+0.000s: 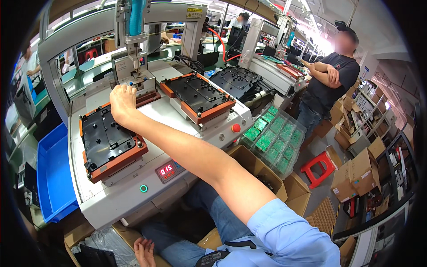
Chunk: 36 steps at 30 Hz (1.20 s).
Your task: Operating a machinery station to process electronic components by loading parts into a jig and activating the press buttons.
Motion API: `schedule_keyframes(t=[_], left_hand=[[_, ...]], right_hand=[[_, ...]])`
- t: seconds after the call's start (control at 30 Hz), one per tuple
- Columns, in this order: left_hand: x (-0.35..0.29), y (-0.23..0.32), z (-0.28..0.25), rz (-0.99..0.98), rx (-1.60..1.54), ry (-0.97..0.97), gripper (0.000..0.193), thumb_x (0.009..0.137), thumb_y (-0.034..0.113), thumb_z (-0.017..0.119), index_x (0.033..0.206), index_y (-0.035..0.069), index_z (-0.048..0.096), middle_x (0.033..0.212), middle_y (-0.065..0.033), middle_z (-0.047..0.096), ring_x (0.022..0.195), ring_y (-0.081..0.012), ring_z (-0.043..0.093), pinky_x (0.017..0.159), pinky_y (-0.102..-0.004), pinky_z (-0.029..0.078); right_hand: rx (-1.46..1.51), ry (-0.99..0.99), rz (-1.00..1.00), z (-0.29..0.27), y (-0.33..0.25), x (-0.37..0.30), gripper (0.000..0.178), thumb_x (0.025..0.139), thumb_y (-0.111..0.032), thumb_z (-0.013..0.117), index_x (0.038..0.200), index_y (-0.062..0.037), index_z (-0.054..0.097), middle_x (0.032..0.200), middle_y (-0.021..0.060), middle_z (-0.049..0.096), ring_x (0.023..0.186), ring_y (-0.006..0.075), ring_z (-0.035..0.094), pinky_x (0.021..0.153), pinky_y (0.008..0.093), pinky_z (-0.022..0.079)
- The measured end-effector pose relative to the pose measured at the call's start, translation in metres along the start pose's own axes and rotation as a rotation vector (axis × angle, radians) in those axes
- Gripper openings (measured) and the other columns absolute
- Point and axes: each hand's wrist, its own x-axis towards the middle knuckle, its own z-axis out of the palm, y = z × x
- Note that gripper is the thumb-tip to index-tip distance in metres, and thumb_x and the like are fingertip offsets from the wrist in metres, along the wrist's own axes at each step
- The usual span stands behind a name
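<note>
Fixture tray under the screwdriver head

Fixture tray (144,91) sits touching your right hand (122,100), fingers curled closed against its near edge. Keep your knuckles clear of the driver head (133,53) above. Left hand (143,250) rests open on your lap.

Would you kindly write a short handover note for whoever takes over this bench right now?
Right hand: stretched out over the machine bed, closed loosely at the far edge of the near-left fixture tray; what it holds, if anything, cannot be told.
Left hand: resting low by the lap, holding nothing visible.
Near-left tray: black plate in an orange frame, no green board on it. Second tray likewise bare. The screwdriver head stands above the hand.
Green circuit boards wait in clear trays to the right.
Done: nothing loaded. Left: both trays.
</note>
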Motion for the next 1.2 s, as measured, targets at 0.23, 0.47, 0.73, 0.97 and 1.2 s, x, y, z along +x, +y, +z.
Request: schedule_keyframes(t=[0.23, 0.47, 0.73, 0.97, 1.2], left_hand=[[-0.001, 0.003, 0.005, 0.015, -0.002, -0.009, 0.040, 0.093, 0.024, 0.058, 0.126, 0.003, 0.048, 0.119, -0.0203, 0.056, 0.110, -0.0330, 0.053, 0.099, -0.0483, 0.041], [-0.003, 0.002, 0.007, 0.024, 0.025, -0.009, 0.042, 0.092, 0.024, 0.060, 0.126, 0.003, 0.048, 0.118, -0.0204, 0.057, 0.109, -0.0333, 0.054, 0.099, -0.0474, 0.040], [-0.005, 0.000, 0.020, 0.078, -0.007, 0.103, 0.030, 0.093, 0.023, 0.058, 0.116, 0.005, 0.052, 0.104, -0.0103, 0.061, 0.100, -0.0245, 0.059, 0.088, -0.0386, 0.048], [-0.005, 0.009, 0.020, 0.043, -0.005, 0.072, 0.028, 0.093, 0.019, 0.057, 0.116, 0.003, 0.052, 0.104, -0.0119, 0.061, 0.099, -0.0230, 0.060, 0.090, -0.0392, 0.048], [-0.002, 0.001, 0.025, 0.031, 0.014, 0.071, 0.030, 0.093, 0.021, 0.058, 0.116, 0.004, 0.052, 0.105, -0.0118, 0.060, 0.099, -0.0231, 0.059, 0.088, -0.0379, 0.047]], right_hand=[[-0.030, 0.002, 0.001, -0.002, -0.001, 0.000, 0.026, 0.073, -0.003, 0.068, 0.098, 0.0019, 0.060, 0.100, 0.0162, 0.063, 0.101, 0.0278, 0.058, 0.091, 0.0357, 0.043], [0.075, 0.083, -0.005, -0.002, 0.008, 0.000, 0.014, 0.072, -0.007, 0.070, 0.085, -0.0018, 0.066, 0.091, 0.0163, 0.066, 0.093, 0.0302, 0.063, 0.084, 0.0380, 0.048], [0.903, -0.158, -0.061, -0.074, 0.058, -0.070, 0.029, 0.088, -0.021, 0.061, 0.107, 0.0015, 0.063, 0.092, 0.0100, 0.067, 0.071, 0.0141, 0.064, 0.064, 0.0290, 0.053], [0.689, -0.035, 0.003, -0.129, 0.043, -0.174, 0.028, 0.084, -0.023, 0.068, 0.102, -0.0024, 0.062, 0.099, 0.0088, 0.062, 0.094, 0.0216, 0.057, 0.084, 0.0333, 0.043], [0.734, 0.034, 0.082, -0.103, 0.033, -0.155, 0.023, 0.083, -0.018, 0.068, 0.097, -0.0016, 0.060, 0.100, 0.0121, 0.056, 0.096, 0.0233, 0.054, 0.086, 0.0335, 0.043]])
